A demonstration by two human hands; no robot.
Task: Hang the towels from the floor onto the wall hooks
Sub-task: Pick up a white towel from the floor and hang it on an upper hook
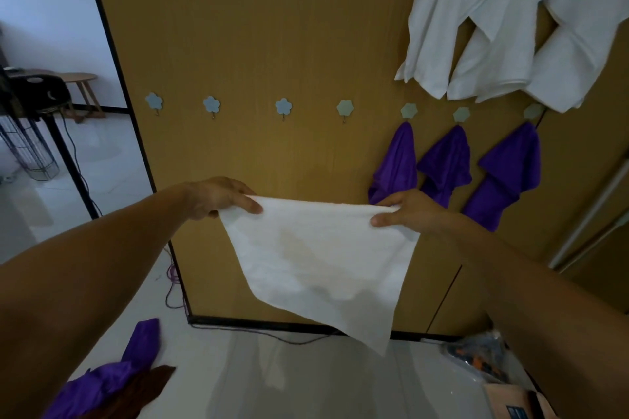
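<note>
Towel [316, 258] edge taut (free hooks [282, 106] above)

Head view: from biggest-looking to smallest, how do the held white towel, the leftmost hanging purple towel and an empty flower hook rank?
1. white towel, though it is nearest the camera
2. purple towel
3. flower hook, plainly smallest

Counted seven wall hooks [283, 106]; three purple towels [446, 163] hung at 3 o'clock; one white towel [323, 258] held.
</note>
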